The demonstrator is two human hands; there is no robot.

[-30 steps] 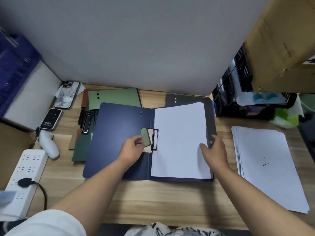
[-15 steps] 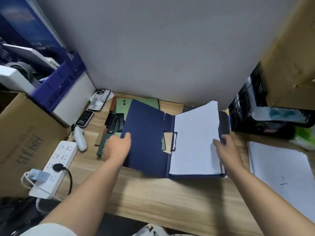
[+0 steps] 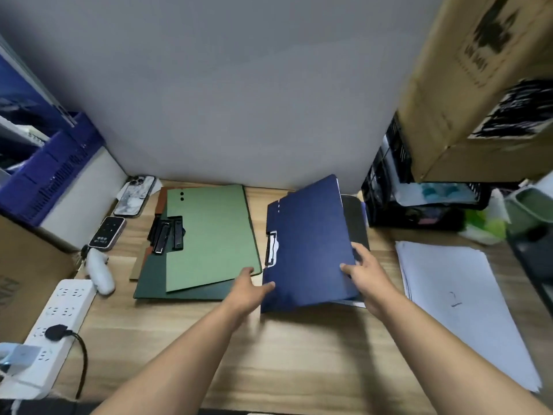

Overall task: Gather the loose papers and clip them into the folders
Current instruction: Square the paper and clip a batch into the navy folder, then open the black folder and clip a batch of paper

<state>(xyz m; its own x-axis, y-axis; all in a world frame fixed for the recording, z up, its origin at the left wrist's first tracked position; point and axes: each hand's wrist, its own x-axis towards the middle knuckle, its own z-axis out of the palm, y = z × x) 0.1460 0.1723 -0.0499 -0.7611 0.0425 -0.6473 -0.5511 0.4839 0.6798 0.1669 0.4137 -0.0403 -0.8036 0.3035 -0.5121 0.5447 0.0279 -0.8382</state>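
At far left, beside the wall: blue crate [image 3: 45, 175] above a cardboard box [image 3: 21, 280]. White power strip [image 3: 57, 324] lies along the tabletop [image 3: 299, 354] edge, with one black plug [image 3: 57, 332] seated in it.

Phone [image 3: 134, 194] lies face down near the wall.

Left of centre: stack of folders, with a light green folder [image 3: 209, 235] on top, a dark green folder [image 3: 185, 290] under it, and black clips [image 3: 167, 235] showing at their left edge.

Left hand [image 3: 248, 292] is at the lower-left corner of the blue folder [image 3: 308, 250], thumb touching the cover. The other fingers are blurred, so I cannot tell whether they grip.

The blue folder sits right of centre on the tabletop. Its cover is folded over but tilted, not flat. White shows at its clip [image 3: 271, 250], and a thin white paper edge shows at the lower right corner.

Right hand [image 3: 365, 274] grips the folder's right edge, thumb on the cover and fingers [image 3: 360, 250] curled behind it.

A dark folder [image 3: 354, 217] lies partly under the blue one.

Further right, apart from the blue folder: stack of loose papers [image 3: 457, 301], flat on the tabletop, top sheet pen-marked.

Black crate [image 3: 419, 202] is behind the papers, with a large cardboard box [image 3: 478, 85] above it.
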